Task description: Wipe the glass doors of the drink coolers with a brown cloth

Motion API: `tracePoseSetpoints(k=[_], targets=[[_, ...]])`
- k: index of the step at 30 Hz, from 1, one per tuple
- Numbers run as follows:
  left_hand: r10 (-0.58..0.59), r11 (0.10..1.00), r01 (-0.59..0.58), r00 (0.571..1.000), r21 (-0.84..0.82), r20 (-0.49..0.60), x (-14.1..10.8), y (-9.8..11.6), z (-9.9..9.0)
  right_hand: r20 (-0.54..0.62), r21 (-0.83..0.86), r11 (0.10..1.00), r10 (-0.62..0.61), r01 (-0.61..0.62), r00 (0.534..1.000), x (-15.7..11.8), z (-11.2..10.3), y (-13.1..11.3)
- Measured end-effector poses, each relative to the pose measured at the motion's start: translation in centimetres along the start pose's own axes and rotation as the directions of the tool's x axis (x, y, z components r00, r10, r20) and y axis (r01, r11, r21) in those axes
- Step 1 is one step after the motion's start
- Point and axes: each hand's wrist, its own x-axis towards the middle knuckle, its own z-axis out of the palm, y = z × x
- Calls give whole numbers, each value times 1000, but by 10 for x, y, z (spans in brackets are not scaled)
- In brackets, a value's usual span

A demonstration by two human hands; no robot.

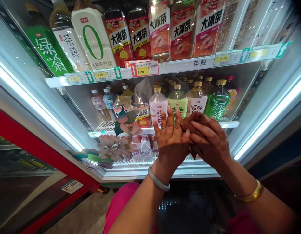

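Observation:
My left hand point(170, 138) is raised in front of the lit drinks cooler, back toward me, with its fingers stretched out and apart. A grey-white bangle point(158, 180) circles that wrist. Close at its right, my right hand point(210, 138) has its fingers closed on a crumpled brown cloth point(193, 123). The cloth reaches the left hand's thumb side; whether the two touch is hard to tell. On the right wrist is a gold bangle point(254, 192). Behind the hands stand a pink-labelled bottle point(158, 104), a yellow-green-labelled bottle point(177, 99) and a green tea bottle point(218, 99).
Large tea bottles point(160, 29) line the upper shelf, above a price rail point(175, 66). Small bottles point(146, 149) stand on the bottom rack. Pink flower shapes point(116, 146) with leaves overlap the lower left shelves. A red frame point(74, 169) borders the cooler's left side.

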Motion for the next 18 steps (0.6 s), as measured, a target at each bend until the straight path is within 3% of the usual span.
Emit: tracePoseSetpoints(k=[2,4,8,11,14,16,18], targets=[[-5,1000,5,1000,8,0,0,1,0,33,5,998,-59,59,998,-11,-5,13],[-29,1000,29,1000,7,7,0,5,1,11,-28,999,-35,35,999,-14,-14,29],[-97,995,97,995,7,-8,1,17,7,-197,-78,971,207,-225,958,4,-23,35],[-125,992,125,992,13,-18,4,22,9,-170,-60,939,324,-338,931,14,-15,13],[-119,993,119,993,2,-15,4,23,9,-55,-35,980,194,-196,979,8,-7,1],[-111,994,111,994,-11,-12,3,22,9,24,-19,998,55,-54,998,-2,-10,7],[-123,992,123,992,-15,-14,3,23,10,42,-48,999,27,-25,999,-9,-18,23]])
